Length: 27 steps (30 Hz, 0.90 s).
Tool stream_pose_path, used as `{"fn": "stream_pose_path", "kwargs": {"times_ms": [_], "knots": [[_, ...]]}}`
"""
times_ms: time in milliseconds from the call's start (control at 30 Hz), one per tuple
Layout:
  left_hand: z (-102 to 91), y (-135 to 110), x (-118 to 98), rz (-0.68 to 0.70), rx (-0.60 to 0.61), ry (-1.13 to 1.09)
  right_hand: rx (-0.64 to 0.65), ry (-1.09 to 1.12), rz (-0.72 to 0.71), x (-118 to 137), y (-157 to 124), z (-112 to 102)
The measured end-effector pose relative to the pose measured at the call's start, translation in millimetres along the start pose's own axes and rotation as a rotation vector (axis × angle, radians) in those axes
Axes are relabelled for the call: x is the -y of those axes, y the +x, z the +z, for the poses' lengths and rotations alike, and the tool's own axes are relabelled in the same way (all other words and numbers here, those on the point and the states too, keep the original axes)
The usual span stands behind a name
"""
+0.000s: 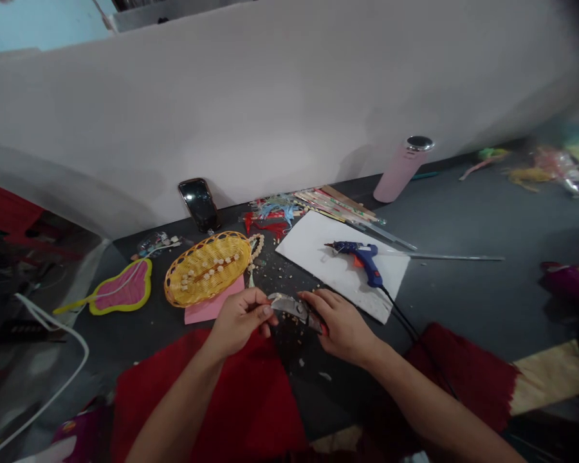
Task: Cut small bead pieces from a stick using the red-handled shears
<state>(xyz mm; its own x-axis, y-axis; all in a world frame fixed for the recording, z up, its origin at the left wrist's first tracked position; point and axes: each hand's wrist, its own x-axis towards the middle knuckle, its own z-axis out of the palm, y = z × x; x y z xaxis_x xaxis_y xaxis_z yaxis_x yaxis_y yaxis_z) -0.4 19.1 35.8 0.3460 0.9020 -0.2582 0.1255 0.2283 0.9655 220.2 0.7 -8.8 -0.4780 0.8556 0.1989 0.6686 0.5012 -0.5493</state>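
Right hand: fingers wrapped around the red handles of the cutter. Left hand: fingers curled shut, pinching its metal blade tip. The cutter is held low over the table, at the front edge.

Table is dark grey, with pale scraps scattered on it, and backs onto a white wall.

Yellow basket just left of the hands holds pale beads and sits on pink paper. Blue glue gun lies on a white sheet, just right. Behind: phone, stick bundle, pink bottle. Red cloth lies under the forearms.

Left hand curled, pinching; right hand gripping; forearms converge.
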Motion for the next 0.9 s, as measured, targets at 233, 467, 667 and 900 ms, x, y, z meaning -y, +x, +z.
{"fn": "stream_pose_path", "kwargs": {"times_ms": [233, 467, 667, 900], "knots": [[4.0, -3, 1, 0.000, -0.026, -0.013, 0.003, 0.013, 0.033, 4, -3, 0], [2.6, -2, -1, 0.004, -0.036, -0.039, -0.039, -0.038, 0.006, 2, -1, 4], [-4.3, -4, -1, -0.112, 0.127, -0.208, -0.022, -0.004, -0.057, -1, 0, 0], [-5.8, -2, 0, -0.186, 0.177, -0.280, 0.027, 0.031, -0.040, 2, -1, -2]]}}
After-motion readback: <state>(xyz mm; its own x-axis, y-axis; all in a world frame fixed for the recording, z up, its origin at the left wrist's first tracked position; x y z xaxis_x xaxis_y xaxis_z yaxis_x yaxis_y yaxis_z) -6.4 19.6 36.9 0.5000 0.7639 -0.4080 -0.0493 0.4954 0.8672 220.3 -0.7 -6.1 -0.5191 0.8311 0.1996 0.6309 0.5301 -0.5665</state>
